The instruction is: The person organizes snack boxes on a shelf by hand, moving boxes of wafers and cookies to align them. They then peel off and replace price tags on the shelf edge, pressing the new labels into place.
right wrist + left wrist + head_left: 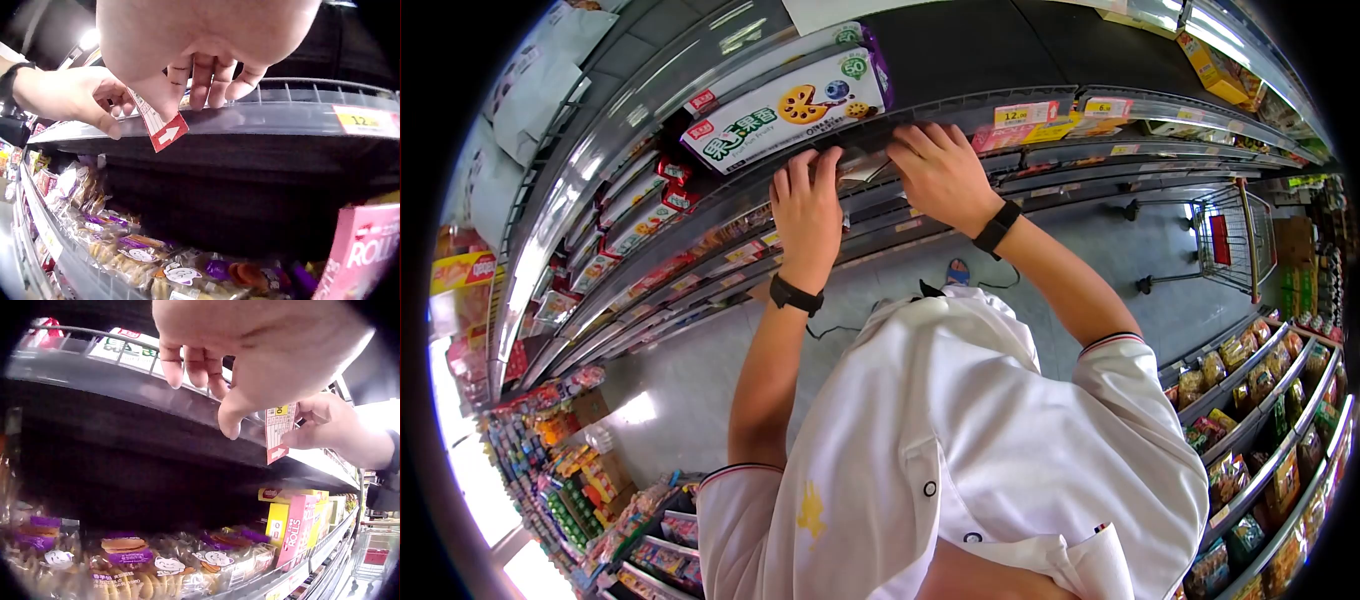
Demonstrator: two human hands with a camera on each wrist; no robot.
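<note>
A red-and-white paper label (278, 434) with a white arrow hangs at the front edge of an upper shelf (281, 115). My right hand (950, 180) pinches this label (167, 130) between thumb and fingers, its other fingers over the shelf rail. Beside it on the left, my left hand (805, 220) rests at the same edge, fingers bent loosely over the rail and thumb lower in front, as the left wrist view shows. Nothing is visibly held in the left hand (75, 94). A white cookie box (785, 110) stands on the shelf behind the left hand.
Bagged pastries (131, 565) fill part of the shelf below, with a pink ROLLS box (365, 250) beside them. A yellow price tag (1025, 115) sits right of the hands. Behind on the floor stands a shopping cart (1235, 240), near more stocked shelves (1250, 430).
</note>
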